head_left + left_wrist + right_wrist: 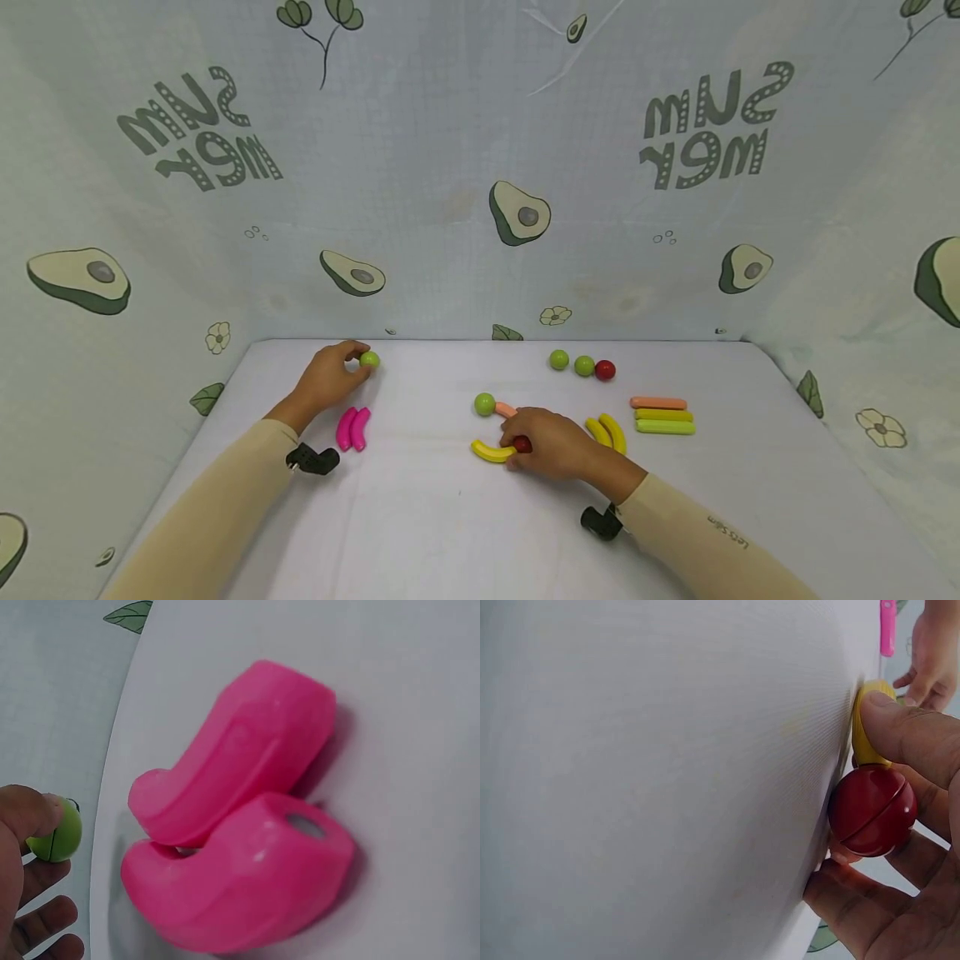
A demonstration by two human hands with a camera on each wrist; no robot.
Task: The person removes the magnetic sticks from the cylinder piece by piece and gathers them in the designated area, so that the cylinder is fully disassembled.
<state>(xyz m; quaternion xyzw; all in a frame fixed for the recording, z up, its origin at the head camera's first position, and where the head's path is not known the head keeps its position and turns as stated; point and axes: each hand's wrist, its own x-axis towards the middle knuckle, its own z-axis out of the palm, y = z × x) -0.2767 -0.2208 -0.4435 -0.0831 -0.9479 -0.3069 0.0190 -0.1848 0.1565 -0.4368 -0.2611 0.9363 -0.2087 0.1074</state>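
Note:
My left hand (335,376) pinches a small green ball (370,359) between thumb and fingertips near the table's far left edge. Two pink curved pieces (352,428) lie side by side below it, large in the left wrist view. My right hand (553,444) curls its fingers round a glossy red ball (873,811) with a seam line. The ball touches the end of a yellow banana-shaped piece (491,452), and the thumb lies over that piece in the right wrist view. Just beyond, another green ball (484,404) touches an orange stick (505,409), partly hidden by the hand.
At the back right stand two green balls (584,366) and a red ball (605,370). Orange, yellow and green sticks (664,415) lie stacked in rows at the right. Two yellow banana-shaped pieces (606,432) lie behind my right wrist. Printed cloth (450,125) rises behind the white table (420,517).

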